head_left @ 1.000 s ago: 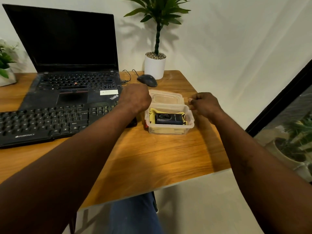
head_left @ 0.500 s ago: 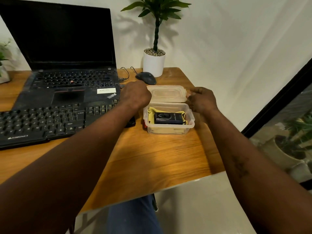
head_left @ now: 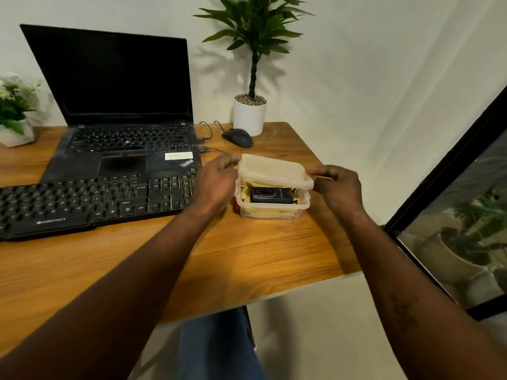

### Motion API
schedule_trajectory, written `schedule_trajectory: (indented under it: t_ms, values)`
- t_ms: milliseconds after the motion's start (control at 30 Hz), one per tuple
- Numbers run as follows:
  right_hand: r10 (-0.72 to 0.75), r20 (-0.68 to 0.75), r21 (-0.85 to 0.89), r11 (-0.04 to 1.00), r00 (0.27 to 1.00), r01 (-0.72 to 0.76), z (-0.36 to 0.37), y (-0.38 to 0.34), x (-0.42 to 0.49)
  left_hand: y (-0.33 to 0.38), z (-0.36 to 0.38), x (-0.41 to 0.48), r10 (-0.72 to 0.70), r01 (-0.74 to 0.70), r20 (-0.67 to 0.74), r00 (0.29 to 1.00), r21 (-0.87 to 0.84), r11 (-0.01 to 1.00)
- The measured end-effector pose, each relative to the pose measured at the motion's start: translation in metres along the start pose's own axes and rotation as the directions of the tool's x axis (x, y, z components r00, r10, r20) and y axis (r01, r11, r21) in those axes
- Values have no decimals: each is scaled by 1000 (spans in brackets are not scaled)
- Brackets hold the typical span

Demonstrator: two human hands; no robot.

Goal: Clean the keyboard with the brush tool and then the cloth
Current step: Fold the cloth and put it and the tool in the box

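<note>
Pinching the clear lid (head_left: 274, 170) at either end, left hand (head_left: 216, 185) and right hand (head_left: 338, 189) hold it tilted over the plastic box (head_left: 271, 212), where the brush tool (head_left: 271, 195) lies on the yellow cloth (head_left: 247, 187). Lift evenly, then set it right of the box, away from the keyboard (head_left: 82, 201) at its left.

Counter (head_left: 247, 256) was orange-brown with a streaked wood grain. Keyboard (head_left: 82, 204) was black, with pale key legends and a pale logo on the front edge. Laptop (head_left: 123, 149) was black too — one red dot among its keys, a thin red line above the touchpad, a white sticker on the palm rest. Container (head_left: 271, 212) and lid (head_left: 274, 168) were milky-translucent. Cloth (head_left: 247, 187) inside was yellow; the small case (head_left: 271, 195) on it was black with faint pale lettering. Mouse (head_left: 238, 137) was dark grey. Pot (head_left: 249, 116) was white, topped with speckled gravel — leaves green. Trousers (head_left: 219, 346) were blue.
</note>
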State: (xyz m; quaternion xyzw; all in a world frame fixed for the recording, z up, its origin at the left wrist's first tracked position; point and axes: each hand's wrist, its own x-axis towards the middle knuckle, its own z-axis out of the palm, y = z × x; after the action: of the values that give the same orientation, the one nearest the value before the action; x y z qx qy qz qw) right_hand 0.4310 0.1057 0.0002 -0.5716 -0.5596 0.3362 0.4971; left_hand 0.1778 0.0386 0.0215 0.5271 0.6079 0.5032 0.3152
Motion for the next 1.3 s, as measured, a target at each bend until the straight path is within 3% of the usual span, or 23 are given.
schedule_trajectory:
  t_ms: [100,200,300,467,633,833,967,1133,1300]
  values:
    - [35,20,99,994,999,-36,2,20,-20,-16,5,-21,-27,29,48,998,-61,998]
    - [47,29,301,952,998,-54,4,25,-32,-10,7,-31,33,-33,5,999,58,998]
    - [27,0,364,931,1000,-25,9,24,-44,-10,9,-34,77,-73,-20,997,154,985]
    - [-125,-142,201,968,982,152,18,21,-65,-9,7,-35,82,-63,-76,994,223,973]
    - [-114,-179,189,971,977,148,16,21,-76,-11,10,-37,36,-16,-87,996,226,974]
    - [-142,-219,3,989,965,146,18,19,-77,-6,11,-37,48,-32,-54,997,267,963]
    - [-200,-221,-94,979,954,183,23,18,-75,-5,8,-32,150,-140,17,989,474,869]
    - [-196,-223,-141,976,955,168,25,21,-72,-7,11,-33,176,-192,88,980,623,758]
    - [-222,-184,-183,965,957,188,26,16,-73,-18,13,-40,223,-178,23,975,682,709]
